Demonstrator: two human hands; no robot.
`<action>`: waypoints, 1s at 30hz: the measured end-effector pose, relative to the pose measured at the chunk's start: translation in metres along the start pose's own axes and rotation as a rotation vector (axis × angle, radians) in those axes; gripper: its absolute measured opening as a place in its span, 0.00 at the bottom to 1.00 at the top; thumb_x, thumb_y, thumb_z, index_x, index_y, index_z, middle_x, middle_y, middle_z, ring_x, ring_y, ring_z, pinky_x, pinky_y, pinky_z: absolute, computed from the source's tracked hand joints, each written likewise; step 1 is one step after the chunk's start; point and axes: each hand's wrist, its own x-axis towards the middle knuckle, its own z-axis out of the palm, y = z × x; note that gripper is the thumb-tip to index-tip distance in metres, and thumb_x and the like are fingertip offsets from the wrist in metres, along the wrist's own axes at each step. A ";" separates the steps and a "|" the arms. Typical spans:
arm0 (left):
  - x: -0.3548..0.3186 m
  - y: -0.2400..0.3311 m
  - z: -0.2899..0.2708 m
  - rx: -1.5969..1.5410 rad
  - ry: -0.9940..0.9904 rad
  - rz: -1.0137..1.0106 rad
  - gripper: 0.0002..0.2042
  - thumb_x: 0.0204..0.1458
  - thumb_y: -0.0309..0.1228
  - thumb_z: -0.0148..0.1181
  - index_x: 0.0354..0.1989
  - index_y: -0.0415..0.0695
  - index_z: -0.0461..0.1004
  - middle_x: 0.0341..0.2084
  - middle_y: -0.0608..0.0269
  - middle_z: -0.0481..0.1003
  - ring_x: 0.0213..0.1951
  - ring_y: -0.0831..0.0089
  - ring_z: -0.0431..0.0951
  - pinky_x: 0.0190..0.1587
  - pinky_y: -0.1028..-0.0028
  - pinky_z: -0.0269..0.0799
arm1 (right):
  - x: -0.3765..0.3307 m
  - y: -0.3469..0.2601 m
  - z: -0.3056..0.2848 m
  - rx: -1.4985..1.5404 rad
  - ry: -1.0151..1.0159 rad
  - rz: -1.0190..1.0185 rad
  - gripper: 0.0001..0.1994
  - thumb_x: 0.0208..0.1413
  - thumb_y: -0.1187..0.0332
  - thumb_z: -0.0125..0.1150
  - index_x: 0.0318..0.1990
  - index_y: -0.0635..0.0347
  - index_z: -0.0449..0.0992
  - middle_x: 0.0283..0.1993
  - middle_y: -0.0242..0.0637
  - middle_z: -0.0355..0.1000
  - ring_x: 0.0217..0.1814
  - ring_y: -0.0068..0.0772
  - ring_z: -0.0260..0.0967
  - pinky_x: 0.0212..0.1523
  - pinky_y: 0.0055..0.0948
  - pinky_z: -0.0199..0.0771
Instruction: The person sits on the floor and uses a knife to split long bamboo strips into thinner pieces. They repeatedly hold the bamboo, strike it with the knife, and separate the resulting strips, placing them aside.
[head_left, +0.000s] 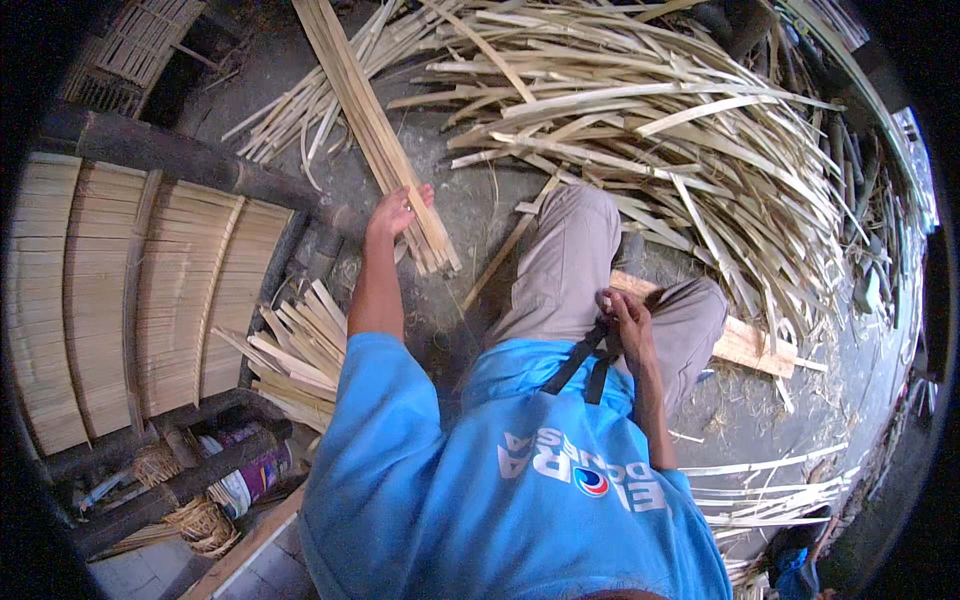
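Note:
My left hand (398,210) is stretched forward at the lower part of a bundle of long, flat bamboo strips (375,125). Its fingers curl against the strips, which slant from the top of the view down toward my knees. Over my lap, my right hand (628,322) is closed, fingers pressed together. What it holds, if anything, is too small to make out. Dark straps (580,360) hang just below that hand. A flat wooden board (755,347) lies under my right knee.
A large heap of split bamboo strips (640,110) spreads ahead and to the right. Shorter pieces (295,350) lean beside my left arm. A bamboo-slat bench (100,300) stands at the left. More thin strips (770,490) lie at the lower right.

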 end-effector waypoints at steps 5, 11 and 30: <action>-0.012 0.001 0.029 0.027 -0.019 -0.014 0.16 0.69 0.25 0.36 0.60 0.29 0.55 0.57 0.32 0.66 0.56 0.41 0.72 0.63 0.50 0.71 | -0.004 0.005 0.002 0.104 -0.006 0.028 0.23 0.66 0.51 0.55 0.52 0.65 0.77 0.48 0.36 0.77 0.48 0.25 0.73 0.51 0.26 0.73; 0.012 -0.017 -0.026 0.214 0.507 0.255 0.20 0.66 0.43 0.46 0.50 0.35 0.71 0.46 0.41 0.76 0.45 0.50 0.79 0.45 0.54 0.75 | -0.008 -0.004 0.008 0.140 -0.036 -0.006 0.21 0.67 0.54 0.55 0.51 0.65 0.77 0.44 0.33 0.77 0.43 0.22 0.71 0.44 0.23 0.72; -0.169 0.031 0.250 0.407 0.487 1.248 0.24 0.67 0.50 0.46 0.27 0.42 0.65 0.19 0.69 0.63 0.23 0.79 0.62 0.26 0.78 0.60 | 0.014 -0.023 -0.004 0.184 0.021 0.000 0.16 0.66 0.59 0.56 0.44 0.67 0.76 0.32 0.31 0.73 0.34 0.21 0.71 0.34 0.25 0.73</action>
